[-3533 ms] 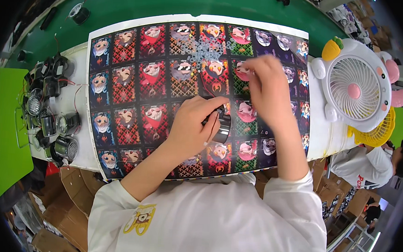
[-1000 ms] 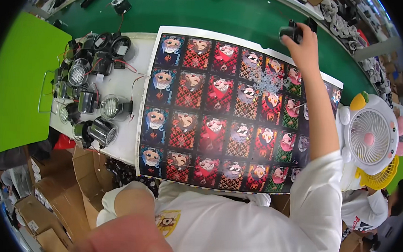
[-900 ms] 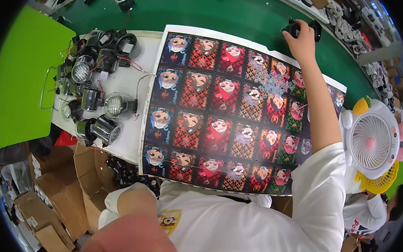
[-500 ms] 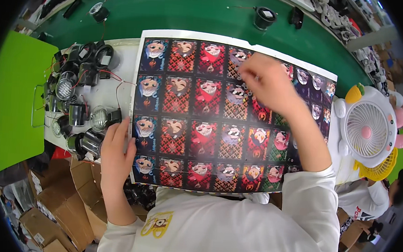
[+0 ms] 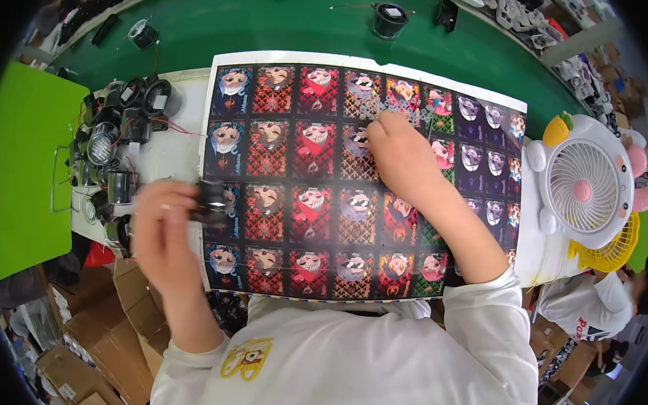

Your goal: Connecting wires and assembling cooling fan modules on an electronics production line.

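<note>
A large printed sheet (image 5: 314, 180) with rows of colourful cartoon cards lies in front of me. My left hand (image 5: 160, 230), slightly blurred, is closed around a small black lamp (image 5: 212, 201), holding it over the sheet's left edge. Left of the sheet, more black lamps (image 5: 103, 143) with clear lenses and thin wires lie in a pile. My right hand (image 5: 408, 154) is over the upper middle of the sheet, fingers bent together. At its fingertips, small clear ring-like pieces (image 5: 411, 111) are scattered on the print; whether one is pinched is hidden.
A white toy-shaped fan (image 5: 581, 190) stands to the right, with a yellow basket-like thing (image 5: 609, 246) below it. Beyond the sheet runs a green bench surface (image 5: 275, 29), bearing another lamp (image 5: 389, 21). A bright green panel (image 5: 29, 177) stands left; cardboard boxes (image 5: 97, 330) sit below.
My left hand has picked up a lamp from the pile's near right and carried it over the sheet. My right hand has moved slightly left and nearer to me, its fingers by the clear pieces.
</note>
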A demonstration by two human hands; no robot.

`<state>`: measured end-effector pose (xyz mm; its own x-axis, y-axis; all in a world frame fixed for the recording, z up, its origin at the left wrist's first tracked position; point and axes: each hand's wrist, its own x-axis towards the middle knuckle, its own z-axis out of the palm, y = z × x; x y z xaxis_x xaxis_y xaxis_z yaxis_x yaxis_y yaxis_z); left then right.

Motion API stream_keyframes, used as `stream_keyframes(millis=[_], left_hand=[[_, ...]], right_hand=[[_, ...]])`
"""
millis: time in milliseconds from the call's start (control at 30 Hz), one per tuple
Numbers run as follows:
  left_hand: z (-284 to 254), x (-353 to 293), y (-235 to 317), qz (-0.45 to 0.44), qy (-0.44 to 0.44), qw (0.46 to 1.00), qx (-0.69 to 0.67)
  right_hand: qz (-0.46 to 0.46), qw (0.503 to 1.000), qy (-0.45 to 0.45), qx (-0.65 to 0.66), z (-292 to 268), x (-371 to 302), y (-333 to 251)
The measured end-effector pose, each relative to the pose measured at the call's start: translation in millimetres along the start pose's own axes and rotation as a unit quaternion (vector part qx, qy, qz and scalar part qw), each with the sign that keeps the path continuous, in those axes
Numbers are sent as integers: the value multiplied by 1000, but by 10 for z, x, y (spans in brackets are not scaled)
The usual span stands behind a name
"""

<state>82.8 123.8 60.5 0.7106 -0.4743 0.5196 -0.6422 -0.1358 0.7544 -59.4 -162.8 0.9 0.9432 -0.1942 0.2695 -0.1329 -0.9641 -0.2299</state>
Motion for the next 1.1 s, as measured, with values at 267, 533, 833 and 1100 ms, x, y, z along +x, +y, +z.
stream_keyframes(millis=[267, 533, 833, 1100], left_hand=[[904, -302, 416, -114, -209, 934, -267], [1301, -116, 667, 67, -264, 938, -216], [1369, -130, 741, 58, -283, 945, -156], [1409, -139, 739, 77, -283, 947, -130]], right_hand=[[104, 918, -28, 382, -633, -273, -452], [177, 750, 48, 635, -899, -617, -663], [218, 743, 62, 630, -824, -750, -598], [233, 763, 90, 596, -759, -762, -586]])
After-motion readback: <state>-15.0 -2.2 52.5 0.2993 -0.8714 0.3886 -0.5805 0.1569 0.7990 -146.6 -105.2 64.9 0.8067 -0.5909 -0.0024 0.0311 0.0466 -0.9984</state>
